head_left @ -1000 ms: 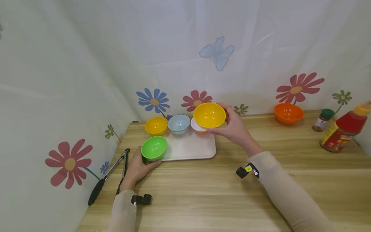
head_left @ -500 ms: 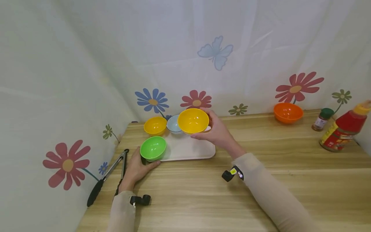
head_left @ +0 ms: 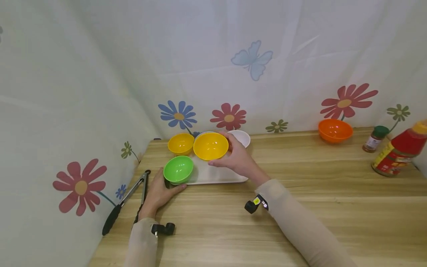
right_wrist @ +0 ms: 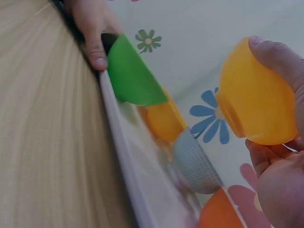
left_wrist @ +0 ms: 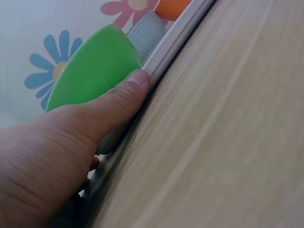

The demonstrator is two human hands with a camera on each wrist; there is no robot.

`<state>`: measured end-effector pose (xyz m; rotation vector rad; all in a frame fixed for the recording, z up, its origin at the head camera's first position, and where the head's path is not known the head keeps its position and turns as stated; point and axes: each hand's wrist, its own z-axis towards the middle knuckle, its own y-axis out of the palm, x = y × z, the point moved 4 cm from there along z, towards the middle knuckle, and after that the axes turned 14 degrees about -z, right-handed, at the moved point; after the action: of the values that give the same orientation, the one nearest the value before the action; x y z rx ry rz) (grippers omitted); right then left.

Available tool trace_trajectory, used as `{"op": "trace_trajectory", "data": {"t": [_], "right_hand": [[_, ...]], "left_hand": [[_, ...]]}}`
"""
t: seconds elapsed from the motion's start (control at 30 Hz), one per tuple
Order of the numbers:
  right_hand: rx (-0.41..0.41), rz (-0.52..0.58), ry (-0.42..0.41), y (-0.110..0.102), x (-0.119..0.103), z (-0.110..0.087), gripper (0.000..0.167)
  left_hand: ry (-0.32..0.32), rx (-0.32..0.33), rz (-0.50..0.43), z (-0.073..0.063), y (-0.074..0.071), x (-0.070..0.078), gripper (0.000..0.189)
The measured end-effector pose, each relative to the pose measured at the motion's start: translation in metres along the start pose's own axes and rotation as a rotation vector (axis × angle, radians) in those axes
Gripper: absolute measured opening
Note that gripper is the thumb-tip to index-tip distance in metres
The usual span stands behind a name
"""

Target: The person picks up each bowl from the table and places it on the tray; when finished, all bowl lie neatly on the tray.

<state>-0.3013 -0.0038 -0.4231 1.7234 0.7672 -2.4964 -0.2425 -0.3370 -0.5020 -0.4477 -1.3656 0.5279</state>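
My right hand (head_left: 238, 159) grips a yellow bowl (head_left: 211, 146) by its right side, thumb and fingers apart around it. The bowl is raised above the white tray (head_left: 213, 175). At the tray's front left corner rests my left hand (head_left: 159, 194), its thumb along the front edge and its fingers around the left side, beside a green bowl (head_left: 178, 170). Behind the green bowl stands another yellow bowl (head_left: 181, 142). A pale blue bowl (right_wrist: 194, 161), largely hidden in the head view, and a white-lined bowl (head_left: 242, 138), orange outside, occupy the back row.
Black-handled tongs (head_left: 115, 215) lie left of the left hand. Far right on the wooden table (head_left: 207, 226) are an orange bowl (head_left: 335, 130), a green-capped spice jar (head_left: 375, 139) and a red sauce bottle (head_left: 400, 152). A flowered curtain (head_left: 200, 74) hangs behind.
My right hand has carried the yellow bowl leftward and slightly lower, uncovering the white-lined bowl and covering most of the pale blue one. The left hand stays in place.
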Motion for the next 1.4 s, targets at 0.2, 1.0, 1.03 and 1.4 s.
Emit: {"op": "trace_trajectory", "data": {"t": [0.2,1.0,1.03,1.4], "right_hand": [[-0.045,-0.040,0.038,0.015,0.017,0.000,0.108],[-0.205,-0.165,0.066,0.040,0.058,-0.007,0.108],[-0.206,-0.166,0.066,0.040,0.058,-0.007,0.108],[-0.209,-0.170,0.059,0.041,0.059,-0.007,0.110]], "left_hand": [[-0.005,0.003,0.001,0.001,0.000,0.000,0.107],[-0.003,0.004,-0.003,0.001,0.000,0.003,0.108],[-0.005,0.006,-0.004,0.001,0.000,0.002,0.108],[-0.024,-0.004,-0.011,0.001,0.002,-0.001,0.109]]}}
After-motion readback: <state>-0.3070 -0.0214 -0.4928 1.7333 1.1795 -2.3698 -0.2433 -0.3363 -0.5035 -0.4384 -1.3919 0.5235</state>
